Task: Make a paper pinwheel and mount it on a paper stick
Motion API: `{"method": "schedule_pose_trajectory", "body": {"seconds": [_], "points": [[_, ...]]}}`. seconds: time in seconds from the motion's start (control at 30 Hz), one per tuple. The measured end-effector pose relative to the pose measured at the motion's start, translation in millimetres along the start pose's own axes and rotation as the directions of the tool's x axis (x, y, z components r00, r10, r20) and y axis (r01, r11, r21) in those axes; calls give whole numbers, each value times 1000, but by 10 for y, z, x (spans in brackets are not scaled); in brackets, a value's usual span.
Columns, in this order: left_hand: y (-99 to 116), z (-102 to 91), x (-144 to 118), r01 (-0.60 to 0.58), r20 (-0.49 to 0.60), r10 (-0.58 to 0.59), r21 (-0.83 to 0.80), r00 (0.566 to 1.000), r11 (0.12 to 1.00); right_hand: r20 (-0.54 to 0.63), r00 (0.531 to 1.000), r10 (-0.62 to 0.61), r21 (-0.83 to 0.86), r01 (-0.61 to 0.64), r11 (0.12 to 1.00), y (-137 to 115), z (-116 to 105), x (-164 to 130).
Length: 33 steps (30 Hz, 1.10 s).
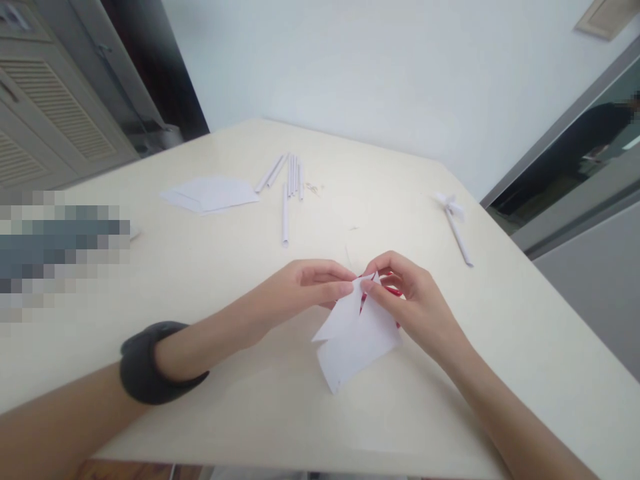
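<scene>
A square white sheet of paper [357,360] hangs from my fingers above the table, with slits cut inward, one at its top edge and one at its left. My left hand [315,283] pinches the paper at the upper edge, left of the top slit. On the other side of that slit, my right hand [410,293] grips the paper between thumb and fingers. Behind the paper and my right fingers shows a red-handled object [394,291], mostly hidden; I cannot make out what it is or whether my hand touches it.
White sheets [220,195] lie on the table [210,267] at the back left, beside several rolled paper tubes [285,217] and small scraps [313,189]. A paper pinwheel [451,205] on a paper stick lies at the right. A white wall [350,73] stands behind.
</scene>
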<state>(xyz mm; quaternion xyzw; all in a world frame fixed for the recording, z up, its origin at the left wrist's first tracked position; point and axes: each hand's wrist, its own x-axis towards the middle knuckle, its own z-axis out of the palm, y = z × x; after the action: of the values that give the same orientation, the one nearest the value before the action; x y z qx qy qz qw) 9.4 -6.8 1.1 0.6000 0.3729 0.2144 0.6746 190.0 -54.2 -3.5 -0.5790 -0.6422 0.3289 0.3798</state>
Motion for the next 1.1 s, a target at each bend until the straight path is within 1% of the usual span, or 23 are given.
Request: {"method": "schedule_pose_trajectory", "body": {"seconds": [0.07, 0.23, 0.33, 0.47, 0.53, 0.67, 0.8, 0.97, 1.1], "points": [[-23, -1, 16, -7, -48, 8, 25, 999, 1000, 15, 1000, -24, 21, 23, 1000, -10, 31, -22], [-60, -4, 12, -25, 30, 25, 4, 999, 1000, 15, 997, -82, 8, 82, 997, -33, 65, -43], [-70, 21, -2, -58, 5, 58, -28, 998, 998, 9, 992, -128, 2, 128, 992, -34, 73, -41], [-84, 34, -16, -128, -17, 127, -30, 992, 991, 10, 982, -188, -4, 188, 982, -43, 88, -46], [-97, 23, -19, -153, -16, 153, -20, 988, 988, 18, 980, -200, 9, 200, 980, -45, 91, -49], [-146, -3, -13, -163, 0, 163, -8, 987, 987, 14, 978, -210, 20, 210, 977, -29, 95, -50], [-192, -14, 3, -198, 11, 198, 5, 980, 980, 7, 973, -230, -28, 230, 973, -22, 99, -45], [-197, -13, 12, -198, -6, 198, 8, 980, 980, 0, 964, -267, -79, 266, 961, -28, 99, -47], [-176, -25, 12, -202, -7, 203, 26, 979, 979, -36, 932, -362, -184, 349, 919, 7, 109, -42]]}}
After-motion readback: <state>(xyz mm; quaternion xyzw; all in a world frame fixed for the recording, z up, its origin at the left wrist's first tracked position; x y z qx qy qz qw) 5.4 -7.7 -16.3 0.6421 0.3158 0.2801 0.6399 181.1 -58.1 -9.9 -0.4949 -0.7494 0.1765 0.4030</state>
